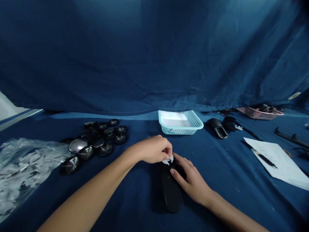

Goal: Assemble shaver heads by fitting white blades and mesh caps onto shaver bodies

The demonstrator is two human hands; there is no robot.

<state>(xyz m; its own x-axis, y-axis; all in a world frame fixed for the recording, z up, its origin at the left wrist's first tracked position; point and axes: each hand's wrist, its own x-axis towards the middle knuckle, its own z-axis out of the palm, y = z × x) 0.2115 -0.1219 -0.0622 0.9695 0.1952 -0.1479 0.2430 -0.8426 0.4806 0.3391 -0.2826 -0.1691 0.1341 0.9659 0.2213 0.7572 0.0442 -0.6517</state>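
Note:
A black elongated plastic housing point(171, 191) lies on the blue cloth in front of me, its rounded end toward me. My right hand point(190, 177) grips its far end from the right, thumb on the near side and fingers around the far side. Over that far end, my left hand point(158, 149) pinches a small white round plastic piece point(168, 160) with a notch in it. The piece sits at or just above the housing; whether it touches is hard to see. My left fingers partly hide it.
Several black round caps point(85, 153) lie left, beside a clear bag point(31, 170) of white pieces. A light blue basket point(178, 130) stands ahead. To the right are a black housing point(217, 127), a white sheet point(280, 161) with a black brush, and a pink basket point(259, 114). Blue cloth hangs behind.

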